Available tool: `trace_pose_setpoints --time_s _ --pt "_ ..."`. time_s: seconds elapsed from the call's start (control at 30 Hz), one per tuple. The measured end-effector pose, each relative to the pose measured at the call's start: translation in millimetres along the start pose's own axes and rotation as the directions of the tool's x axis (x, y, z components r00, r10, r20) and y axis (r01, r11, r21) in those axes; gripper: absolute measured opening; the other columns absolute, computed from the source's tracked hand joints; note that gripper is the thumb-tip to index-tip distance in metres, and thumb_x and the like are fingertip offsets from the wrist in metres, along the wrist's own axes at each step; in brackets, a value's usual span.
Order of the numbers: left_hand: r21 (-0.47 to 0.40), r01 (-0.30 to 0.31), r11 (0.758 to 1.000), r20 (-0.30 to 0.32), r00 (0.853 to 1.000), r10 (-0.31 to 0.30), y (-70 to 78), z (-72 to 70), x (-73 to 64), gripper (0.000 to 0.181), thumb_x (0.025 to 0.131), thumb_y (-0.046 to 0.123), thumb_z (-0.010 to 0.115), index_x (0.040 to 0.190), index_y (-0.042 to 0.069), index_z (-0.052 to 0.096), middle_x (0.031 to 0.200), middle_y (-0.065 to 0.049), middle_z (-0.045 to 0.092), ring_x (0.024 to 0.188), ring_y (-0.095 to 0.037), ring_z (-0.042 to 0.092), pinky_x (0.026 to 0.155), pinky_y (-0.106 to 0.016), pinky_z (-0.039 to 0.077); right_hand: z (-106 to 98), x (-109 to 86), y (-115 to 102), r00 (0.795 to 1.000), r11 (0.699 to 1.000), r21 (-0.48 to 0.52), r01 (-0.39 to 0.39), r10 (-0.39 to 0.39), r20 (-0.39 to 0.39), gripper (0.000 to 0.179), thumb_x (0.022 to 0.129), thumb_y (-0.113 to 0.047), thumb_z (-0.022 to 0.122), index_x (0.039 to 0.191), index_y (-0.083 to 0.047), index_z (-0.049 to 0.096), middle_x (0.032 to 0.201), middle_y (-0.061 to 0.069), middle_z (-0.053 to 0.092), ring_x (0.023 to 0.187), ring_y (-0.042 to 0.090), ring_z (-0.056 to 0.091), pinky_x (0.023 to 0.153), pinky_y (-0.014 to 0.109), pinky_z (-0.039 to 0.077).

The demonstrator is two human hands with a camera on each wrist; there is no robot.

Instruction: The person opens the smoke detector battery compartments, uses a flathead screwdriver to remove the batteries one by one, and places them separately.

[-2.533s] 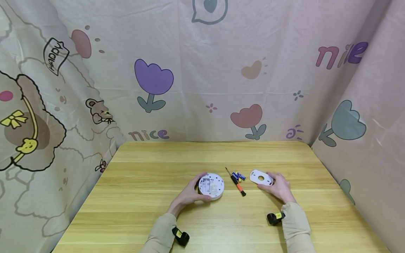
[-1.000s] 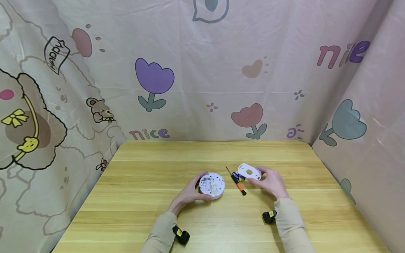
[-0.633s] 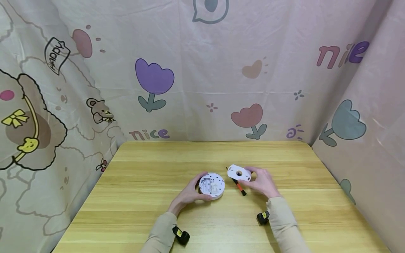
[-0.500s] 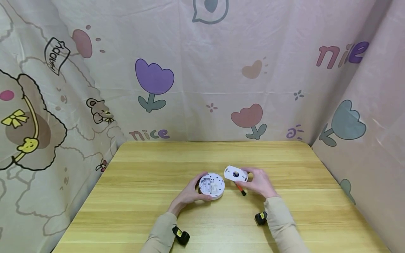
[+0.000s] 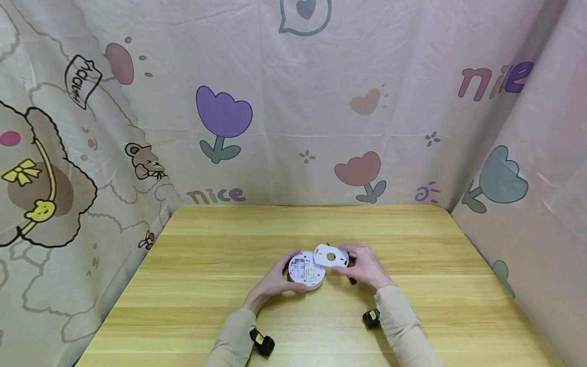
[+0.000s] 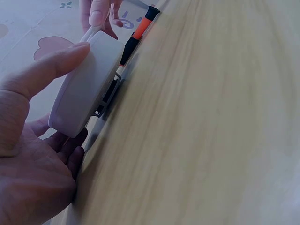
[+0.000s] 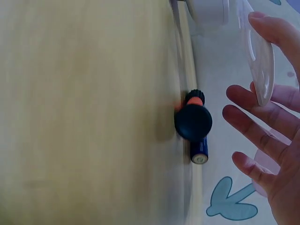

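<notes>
My left hand point(image 5: 274, 279) grips a round white smoke detector point(image 5: 300, 272) by its rim. Its back, with a printed label and slots, faces up. In the left wrist view the thumb presses one side of the detector point(image 6: 86, 84), which is held just above the table. Between thumb and fingers my right hand point(image 5: 365, 267) pinches a white mounting plate point(image 5: 323, 254) with a round centre hole. In the head view the plate overlaps the detector's right edge; the right wrist view shows the plate point(image 7: 262, 61) tilted beside the detector point(image 7: 208, 10). Whether they touch I cannot tell.
A black and orange screwdriver point(image 7: 193, 123) lies on the wooden table point(image 5: 220, 244), mostly hidden behind the right hand in the head view. A blue battery point(image 7: 199, 154) lies by it. Printed curtains point(image 5: 293, 102) stand behind and at both sides.
My right hand has carried the mounting plate leftward, past the batteries and screwdriver, to the detector's right edge. The left hand and detector have stayed in place.
</notes>
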State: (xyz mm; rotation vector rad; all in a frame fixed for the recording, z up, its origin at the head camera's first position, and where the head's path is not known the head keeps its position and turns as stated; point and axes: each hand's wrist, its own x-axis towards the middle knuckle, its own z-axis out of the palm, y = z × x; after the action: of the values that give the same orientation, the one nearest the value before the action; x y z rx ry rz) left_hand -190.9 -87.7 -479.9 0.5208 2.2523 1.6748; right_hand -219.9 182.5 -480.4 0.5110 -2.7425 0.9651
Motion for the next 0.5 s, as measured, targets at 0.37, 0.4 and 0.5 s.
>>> trace_pose_setpoints --time_s 0.37,0.4,0.5 --pt "-0.012 0.004 1.000 0.003 1.000 -0.004 -1.8 0.2 0.0 0.097 0.062 0.017 0.080 0.141 0.015 0.024 0.144 -0.009 0.029 0.134 -0.029 0.024 0.111 -0.054 0.011 10 2.9 -9 0.996 0.998 0.009 0.069 -0.070 0.057 0.063 0.058 -0.047 0.078 0.111 -0.016 0.062 0.107 0.000 0.066 0.097 0.015 0.060 0.087 0.039 0.048" --pt "-0.012 0.005 1.000 0.003 1.000 -0.005 -1.7 0.2 -0.1 0.097 0.062 0.017 0.080 0.141 0.015 0.024 0.145 -0.009 0.029 0.134 -0.029 0.024 0.111 -0.054 0.011 11 3.1 -9 0.995 0.997 0.009 0.079 -0.079 0.060 0.063 0.058 -0.048 0.077 0.111 -0.017 0.062 0.106 -0.001 0.066 0.096 0.014 0.060 0.086 0.038 0.049" --pt "-0.007 0.010 1.000 0.002 1.000 -0.010 -1.5 0.3 -0.1 0.097 0.062 0.018 0.080 0.141 0.016 0.024 0.145 -0.009 0.028 0.134 -0.029 0.024 0.111 -0.054 0.011 14 3.9 -11 0.992 0.994 0.012 0.112 -0.112 0.064 0.063 0.057 -0.050 0.077 0.110 -0.018 0.063 0.104 -0.003 0.067 0.094 0.011 0.060 0.086 0.036 0.049"
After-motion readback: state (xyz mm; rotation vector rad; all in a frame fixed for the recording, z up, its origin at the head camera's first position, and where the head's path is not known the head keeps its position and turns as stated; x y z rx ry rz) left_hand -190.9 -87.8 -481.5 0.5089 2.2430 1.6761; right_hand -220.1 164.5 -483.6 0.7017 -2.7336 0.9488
